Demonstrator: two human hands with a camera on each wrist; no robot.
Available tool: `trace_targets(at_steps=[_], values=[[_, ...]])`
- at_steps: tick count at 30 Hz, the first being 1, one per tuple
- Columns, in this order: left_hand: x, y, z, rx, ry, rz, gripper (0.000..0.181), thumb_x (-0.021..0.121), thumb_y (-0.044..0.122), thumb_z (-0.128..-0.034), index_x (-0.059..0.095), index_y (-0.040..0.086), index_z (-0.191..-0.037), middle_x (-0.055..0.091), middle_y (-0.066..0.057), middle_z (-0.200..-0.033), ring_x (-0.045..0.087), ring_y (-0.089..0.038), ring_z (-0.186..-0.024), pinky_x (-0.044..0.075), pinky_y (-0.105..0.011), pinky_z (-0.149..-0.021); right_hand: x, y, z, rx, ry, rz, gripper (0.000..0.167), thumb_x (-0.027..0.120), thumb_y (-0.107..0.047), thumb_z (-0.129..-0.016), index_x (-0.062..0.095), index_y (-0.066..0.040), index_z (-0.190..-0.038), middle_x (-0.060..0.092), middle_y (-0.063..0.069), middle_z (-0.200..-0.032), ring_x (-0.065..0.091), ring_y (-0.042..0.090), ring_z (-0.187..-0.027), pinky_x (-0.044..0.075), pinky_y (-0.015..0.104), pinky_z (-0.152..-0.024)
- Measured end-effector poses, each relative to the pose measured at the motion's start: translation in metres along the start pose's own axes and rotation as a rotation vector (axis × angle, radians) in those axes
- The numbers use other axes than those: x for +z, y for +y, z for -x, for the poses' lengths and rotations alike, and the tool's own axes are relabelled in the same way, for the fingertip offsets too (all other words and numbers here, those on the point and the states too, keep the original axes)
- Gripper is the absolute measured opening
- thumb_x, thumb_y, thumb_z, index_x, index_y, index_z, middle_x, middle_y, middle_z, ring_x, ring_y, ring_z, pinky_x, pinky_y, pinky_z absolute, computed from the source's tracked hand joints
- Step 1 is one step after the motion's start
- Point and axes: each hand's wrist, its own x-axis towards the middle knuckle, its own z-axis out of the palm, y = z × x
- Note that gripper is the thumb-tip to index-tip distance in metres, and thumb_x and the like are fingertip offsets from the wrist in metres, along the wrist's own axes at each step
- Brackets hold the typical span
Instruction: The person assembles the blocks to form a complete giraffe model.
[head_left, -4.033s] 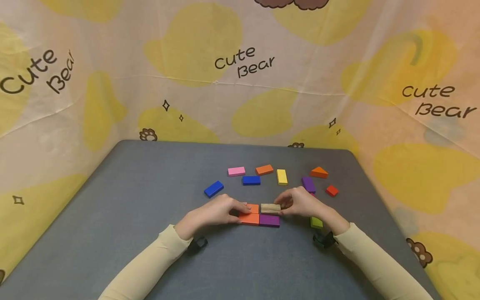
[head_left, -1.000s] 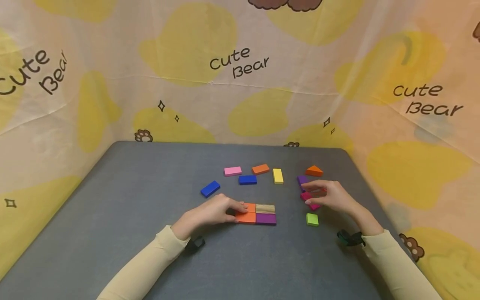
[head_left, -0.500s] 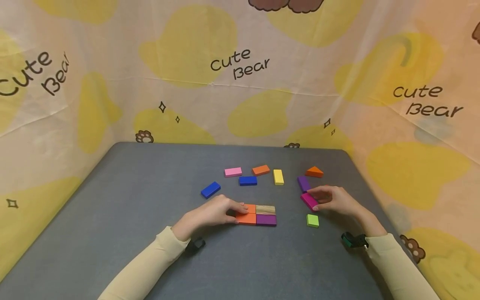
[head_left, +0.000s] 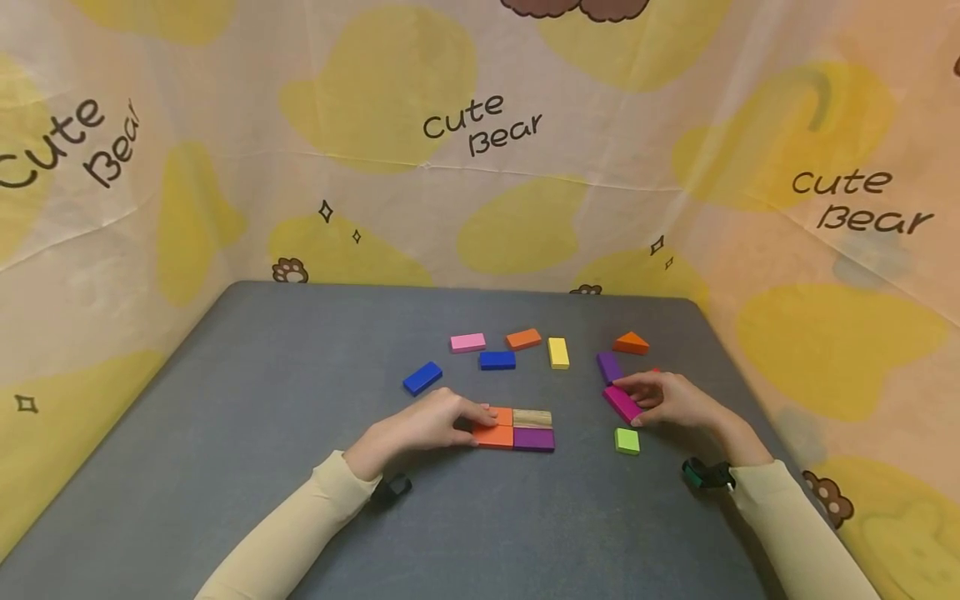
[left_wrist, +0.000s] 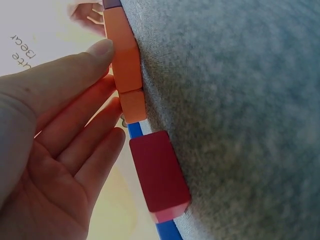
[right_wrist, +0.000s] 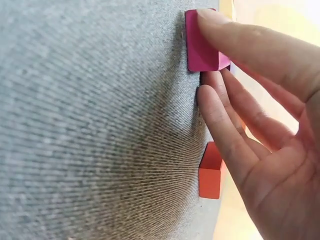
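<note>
In the head view my left hand (head_left: 437,419) rests on the left end of a flat group of blocks. Its thumb and index finger touch the orange blocks (head_left: 493,437), fingers fairly straight. Adjoining these on the right are a wood-grain block (head_left: 532,419) and a purple block (head_left: 534,439). My right hand (head_left: 675,402) pinches a magenta block (head_left: 621,405) by its sides. The right wrist view shows the thumb over one end of the magenta block (right_wrist: 202,42). A crimson block (left_wrist: 160,172) stands below the orange ones in the left wrist view; the head view hides it.
A lime green block (head_left: 627,442) lies just in front of the magenta one. Behind are a purple block (head_left: 609,367), an orange triangle (head_left: 631,342), a yellow block (head_left: 558,353), an orange block (head_left: 523,339), a pink block (head_left: 468,342) and blue blocks (head_left: 497,360).
The wood-grain block, earlier between my right fingers, now lies against its neighbours. My right hand has moved right and taken hold of the magenta block. My left hand has stayed put.
</note>
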Motion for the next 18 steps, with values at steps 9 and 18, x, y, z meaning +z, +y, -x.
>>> trace_targets(at_steps=[9,18], values=[[-0.0014,0.0002,-0.001,0.009,-0.002,0.001,0.037,0.071,0.021,-0.0852,0.066,0.023,-0.122,0.061,0.007,-0.127,0.052,-0.006,-0.124,0.046,-0.031,-0.1,-0.0007,0.0016,-0.0018,0.013,0.001,0.006,0.066,0.082,-0.017,-0.073,0.054,-0.005,-0.132,0.054,0.022,-0.124,0.062,0.034,-0.106,0.053,0.038,-0.086],[-0.0002,0.0003,-0.0017,0.003,-0.005,-0.002,0.038,0.072,0.021,-0.0849,0.066,0.023,-0.122,0.061,0.007,-0.127,0.052,-0.005,-0.123,0.046,-0.031,-0.1,0.0021,0.0086,-0.0046,-0.035,-0.006,0.003,0.065,0.081,-0.014,-0.074,0.053,-0.003,-0.131,0.059,0.019,-0.119,0.063,0.028,-0.1,0.054,0.034,-0.085]])
